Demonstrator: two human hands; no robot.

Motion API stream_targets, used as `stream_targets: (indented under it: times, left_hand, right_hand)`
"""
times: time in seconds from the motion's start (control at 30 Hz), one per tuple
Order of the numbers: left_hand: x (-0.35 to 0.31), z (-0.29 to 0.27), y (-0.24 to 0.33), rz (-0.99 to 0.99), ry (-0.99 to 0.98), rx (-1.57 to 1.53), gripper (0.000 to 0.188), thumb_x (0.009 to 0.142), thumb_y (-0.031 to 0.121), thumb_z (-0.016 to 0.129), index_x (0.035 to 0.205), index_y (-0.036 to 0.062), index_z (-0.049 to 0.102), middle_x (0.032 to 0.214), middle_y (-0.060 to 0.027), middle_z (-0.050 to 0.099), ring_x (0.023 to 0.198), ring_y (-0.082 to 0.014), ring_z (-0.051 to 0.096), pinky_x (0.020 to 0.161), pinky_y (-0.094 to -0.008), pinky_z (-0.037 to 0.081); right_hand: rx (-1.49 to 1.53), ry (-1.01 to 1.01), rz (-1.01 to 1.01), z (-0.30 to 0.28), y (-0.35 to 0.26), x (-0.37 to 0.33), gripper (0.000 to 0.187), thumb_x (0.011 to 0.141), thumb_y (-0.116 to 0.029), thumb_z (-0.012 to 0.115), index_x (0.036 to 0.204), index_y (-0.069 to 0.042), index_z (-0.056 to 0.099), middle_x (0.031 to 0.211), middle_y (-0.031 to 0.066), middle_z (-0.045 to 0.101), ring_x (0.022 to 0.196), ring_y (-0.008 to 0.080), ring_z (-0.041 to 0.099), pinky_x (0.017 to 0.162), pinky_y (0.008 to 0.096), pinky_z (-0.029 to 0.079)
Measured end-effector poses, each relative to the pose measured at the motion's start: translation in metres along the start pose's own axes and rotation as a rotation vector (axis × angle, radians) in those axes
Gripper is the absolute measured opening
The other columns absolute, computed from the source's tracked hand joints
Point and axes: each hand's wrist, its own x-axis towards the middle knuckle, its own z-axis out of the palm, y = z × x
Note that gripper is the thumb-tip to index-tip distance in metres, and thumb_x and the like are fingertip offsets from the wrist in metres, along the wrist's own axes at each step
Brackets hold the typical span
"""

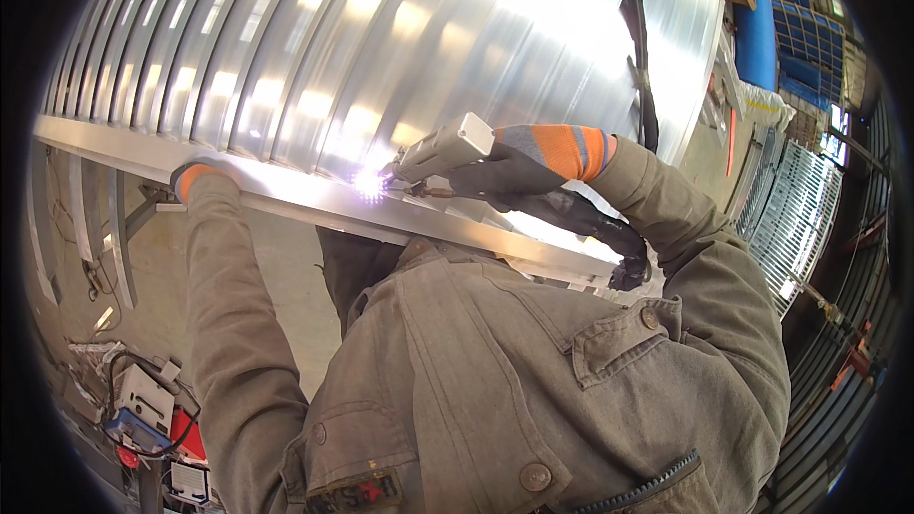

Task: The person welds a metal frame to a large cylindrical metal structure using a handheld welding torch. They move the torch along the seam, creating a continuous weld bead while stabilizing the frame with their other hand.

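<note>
A wide panel of shiny metal slats lies in front of me, with a flat metal rail along its near edge. My right hand, in a dark glove with an orange and grey cuff, is closed around a pale grey welding gun. The gun's tip points left, and a bright violet-white welding arc burns where slats and rail meet. Further left, my left hand, also gloved, rests at the rail; its fingers are mostly hidden. A thick black cable trails from beneath my right hand.
Another black cable crosses the panel's right side. Metal legs and bars stand below the rail at left. A boxy machine with cables sits at lower left. Another slatted metal panel and a blue cylinder are at right.
</note>
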Motion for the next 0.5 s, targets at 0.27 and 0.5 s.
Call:
stream_targets:
  times: [0.27, 0.5]
  left_hand:
    - [0.001, 0.002, -0.001, 0.004, 0.001, -0.003, 0.043, 0.111, 0.047, 0.055, 0.128, 0.0190, 0.084, 0.131, -0.0005, 0.082, 0.119, -0.0205, 0.079, 0.097, -0.0420, 0.060]
    - [0.003, 0.004, -0.003, 0.002, -0.001, -0.004, 0.045, 0.111, 0.047, 0.054, 0.128, 0.0189, 0.084, 0.131, -0.0007, 0.083, 0.118, -0.0208, 0.079, 0.097, -0.0424, 0.060]
  right_hand:
    - [-0.051, -0.024, 0.150, -0.001, -0.012, -0.011, 0.057, 0.114, -0.050, 0.064, 0.149, -0.006, 0.068, 0.106, 0.0047, 0.072, 0.074, 0.0121, 0.063, 0.068, 0.0311, 0.056]
    - [-0.050, -0.015, 0.149, 0.002, -0.013, -0.017, 0.058, 0.114, -0.049, 0.063, 0.152, -0.005, 0.065, 0.113, 0.0049, 0.072, 0.075, 0.0125, 0.063, 0.070, 0.0310, 0.056]
